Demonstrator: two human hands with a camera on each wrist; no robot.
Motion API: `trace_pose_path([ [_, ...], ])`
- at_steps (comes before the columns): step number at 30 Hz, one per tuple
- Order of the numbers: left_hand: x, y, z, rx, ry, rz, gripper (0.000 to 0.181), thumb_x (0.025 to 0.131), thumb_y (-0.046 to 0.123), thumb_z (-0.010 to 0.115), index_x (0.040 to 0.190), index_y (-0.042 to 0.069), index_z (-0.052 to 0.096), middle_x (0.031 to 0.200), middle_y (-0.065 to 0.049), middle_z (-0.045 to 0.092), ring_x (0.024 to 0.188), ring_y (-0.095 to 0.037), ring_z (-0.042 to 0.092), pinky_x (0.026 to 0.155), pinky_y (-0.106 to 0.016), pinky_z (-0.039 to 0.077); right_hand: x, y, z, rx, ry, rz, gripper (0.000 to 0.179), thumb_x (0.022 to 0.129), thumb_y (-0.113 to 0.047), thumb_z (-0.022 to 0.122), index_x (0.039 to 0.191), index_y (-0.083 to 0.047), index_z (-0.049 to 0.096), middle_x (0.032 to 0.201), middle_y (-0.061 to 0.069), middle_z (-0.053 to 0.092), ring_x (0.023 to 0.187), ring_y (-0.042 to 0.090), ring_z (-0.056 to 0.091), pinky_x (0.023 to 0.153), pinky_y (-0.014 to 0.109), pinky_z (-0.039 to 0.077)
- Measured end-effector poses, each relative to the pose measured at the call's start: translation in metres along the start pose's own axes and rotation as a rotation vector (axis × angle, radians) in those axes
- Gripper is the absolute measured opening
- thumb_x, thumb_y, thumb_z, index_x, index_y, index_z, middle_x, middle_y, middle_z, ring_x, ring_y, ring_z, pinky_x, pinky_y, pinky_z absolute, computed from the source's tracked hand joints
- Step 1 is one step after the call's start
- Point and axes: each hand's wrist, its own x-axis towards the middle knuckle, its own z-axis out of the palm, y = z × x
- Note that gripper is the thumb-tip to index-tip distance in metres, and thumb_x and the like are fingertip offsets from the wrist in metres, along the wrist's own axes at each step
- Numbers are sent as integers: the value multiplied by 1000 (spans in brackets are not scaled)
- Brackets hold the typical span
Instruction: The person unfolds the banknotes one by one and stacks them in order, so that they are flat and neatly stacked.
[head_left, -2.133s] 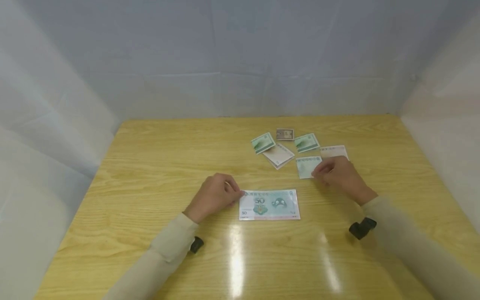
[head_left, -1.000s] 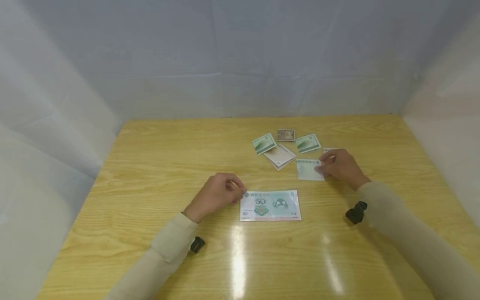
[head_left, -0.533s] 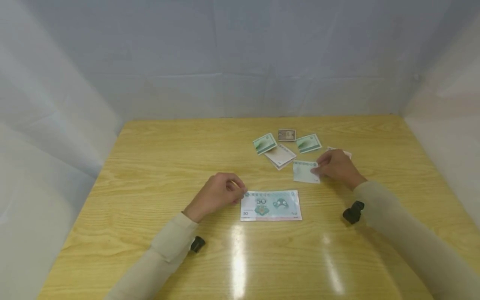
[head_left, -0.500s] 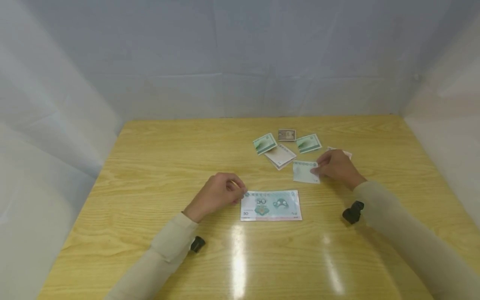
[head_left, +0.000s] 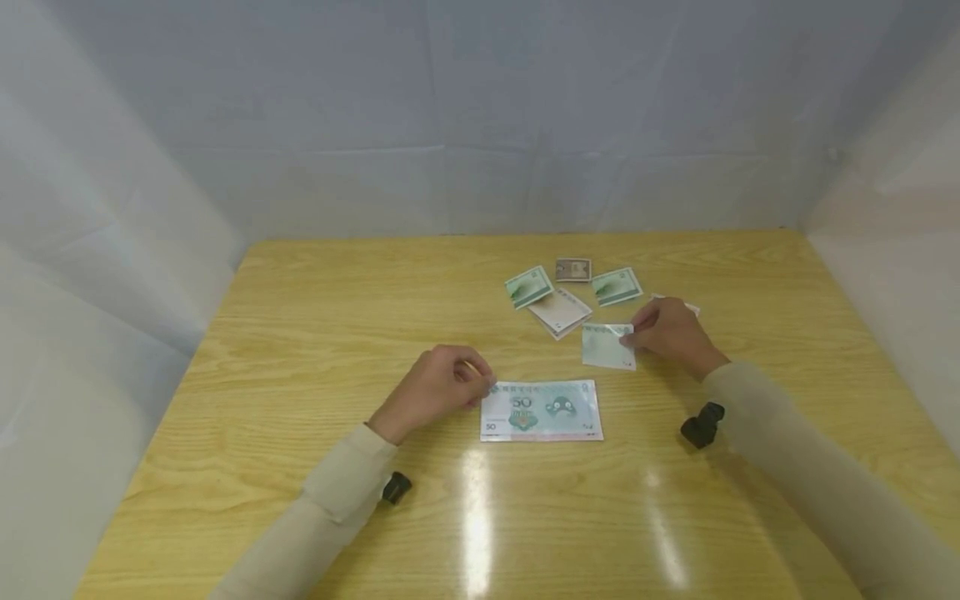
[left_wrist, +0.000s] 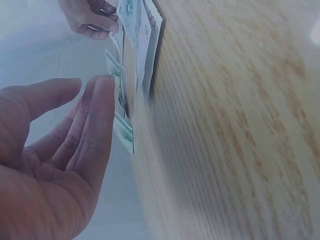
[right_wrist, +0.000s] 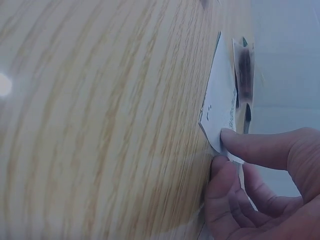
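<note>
My right hand [head_left: 675,337] pinches the right end of a short pale green banknote [head_left: 602,348] that looks folded in half. In the right wrist view the thumb lies on top of this banknote's edge and the fingertips sit under it. A full-length banknote marked 50 [head_left: 542,421] lies flat nearer to me, with pinkish paper showing under its lower edge. At its upper left corner are the fingertips of my left hand [head_left: 435,387]. The left wrist view shows that hand's thumb apart from its loosely bent fingers [left_wrist: 97,120], with nothing between them.
Behind lie two green banknotes [head_left: 528,287], a small brown one [head_left: 573,270] and a pale pinkish one [head_left: 561,312] partly covered by a green note. Another pinkish note [head_left: 675,305] is mostly hidden behind my right hand. White sheeting [head_left: 480,117] encloses the wooden table [head_left: 300,333].
My right hand has taken the pale green banknote by its right end and shifted it slightly left and towards me. The left hand and the 50 note have stayed almost in place.
</note>
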Motion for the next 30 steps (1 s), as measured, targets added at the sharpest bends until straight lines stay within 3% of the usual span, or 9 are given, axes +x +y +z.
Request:
trace_pose_path([
  [12, 0, -1, 1, -28, -10, -2, 7, 95, 9, 71, 99, 4, 72, 86, -6, 72, 75, -23, 71, 67, -34, 63, 0, 3, 0, 135, -37, 40, 32, 93, -9, 68, 119, 8, 57, 108, 19, 59, 93, 25, 60, 76, 26, 57],
  [17, 0, -1, 1, -39, -13, -7, 6, 95, 8, 70, 100, 4, 72, 87, -6, 71, 76, -23, 71, 68, -34, 63, -3, 3, -4, 231, -63, 55, 34, 96, -7, 65, 123, 9, 54, 113, 20, 58, 96, 26, 63, 80, 28, 60],
  [30, 4, 1, 3, -93, -17, -11, 13, 94, 3, 71, 107, 2, 72, 93, -11, 73, 80, -22, 72, 73, -34, 64, -12, -9, -16, 287, -86, 50, 41, 96, -13, 69, 128, 6, 52, 122, 21, 58, 104, 27, 60, 92, 36, 57],
])
